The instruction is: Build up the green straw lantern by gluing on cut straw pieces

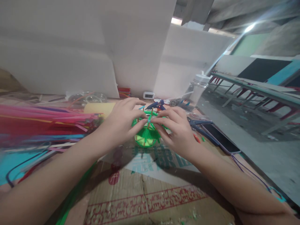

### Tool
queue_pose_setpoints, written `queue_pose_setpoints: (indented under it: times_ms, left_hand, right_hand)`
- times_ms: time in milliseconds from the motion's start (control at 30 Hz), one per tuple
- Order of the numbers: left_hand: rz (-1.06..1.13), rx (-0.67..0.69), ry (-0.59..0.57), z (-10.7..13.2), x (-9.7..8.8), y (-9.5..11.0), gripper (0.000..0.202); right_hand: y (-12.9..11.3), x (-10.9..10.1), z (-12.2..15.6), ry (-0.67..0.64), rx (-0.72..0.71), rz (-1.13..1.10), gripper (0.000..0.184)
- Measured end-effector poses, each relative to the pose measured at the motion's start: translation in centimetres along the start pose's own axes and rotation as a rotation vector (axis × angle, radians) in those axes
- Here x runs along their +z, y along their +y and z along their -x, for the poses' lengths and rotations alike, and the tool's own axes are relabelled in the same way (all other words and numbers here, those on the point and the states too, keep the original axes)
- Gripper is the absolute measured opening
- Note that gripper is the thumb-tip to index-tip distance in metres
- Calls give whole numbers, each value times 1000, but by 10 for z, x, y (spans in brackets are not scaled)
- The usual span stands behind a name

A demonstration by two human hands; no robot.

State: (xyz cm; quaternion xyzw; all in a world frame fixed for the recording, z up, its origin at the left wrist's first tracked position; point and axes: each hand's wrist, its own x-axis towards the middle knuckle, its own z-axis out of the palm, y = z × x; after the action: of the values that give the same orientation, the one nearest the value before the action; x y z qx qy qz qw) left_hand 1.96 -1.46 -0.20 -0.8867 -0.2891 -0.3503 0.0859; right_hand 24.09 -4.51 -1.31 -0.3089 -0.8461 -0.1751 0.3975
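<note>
In the head view, a small round green basket [146, 137] with upright wooden sticks stands in front of me on the cardboard. Its woven strands look like pipe cleaners. My left hand [125, 120] reaches over its left side, thumb and fingers pinched near a stick [152, 112]. From the right, my right hand [175, 129] meets it with its fingertips also closed. A small light-blue strip [149, 120] shows between the two sets of fingertips, at the stick. Fingers cover parts of the basket's rim.
A blurred bundle of pink and red pipe cleaners [58, 118] lies left. Behind the basket are a blue glue gun [156, 105] and a small digital clock [148, 95]. A phone [221, 137] and a lidded clear bottle [199, 89] stand near the right table edge. White boards rise behind.
</note>
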Motion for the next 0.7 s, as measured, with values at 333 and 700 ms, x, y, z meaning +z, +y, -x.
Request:
queue_pose_setpoints:
  times_ms: [333, 700]
  left_hand:
    - [-1, 3, 8, 1, 1, -1, 17]
    - [17, 2, -15, -1, -1, 1, 17]
  right_hand:
    - [-4, -3, -4, -53, 96, -19, 11]
    - [-3, 4, -6, -43, 134, -22, 9]
